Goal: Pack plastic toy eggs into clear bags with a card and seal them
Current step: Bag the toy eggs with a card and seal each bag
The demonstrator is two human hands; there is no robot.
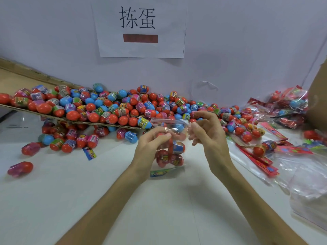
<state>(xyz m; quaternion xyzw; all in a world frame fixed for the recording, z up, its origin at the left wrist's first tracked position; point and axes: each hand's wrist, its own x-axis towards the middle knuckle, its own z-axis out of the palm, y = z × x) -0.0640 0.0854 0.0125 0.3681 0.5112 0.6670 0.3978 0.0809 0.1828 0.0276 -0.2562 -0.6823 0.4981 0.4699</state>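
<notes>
Bag (175, 156) pinched: L hand (152, 147), R hand (208, 137).

Large black characters "拣蛋" on the white paper sign (140, 50) on the wall (247, 41); egg labels (144, 88) illegible.

**Pale wall behind a white desk**

A pale lilac-grey wall (230, 41) rises from the far edge of the white desk (88, 200). A white paper sign (141, 27) hangs on it above the desk's middle, with two large black characters and a dark red bar (140, 38) beneath them. A flat cardboard sheet (26, 76) slants across the desk's far left corner. More brown cardboard (318, 96) cuts in at the right edge. The light is soft and even.
</notes>
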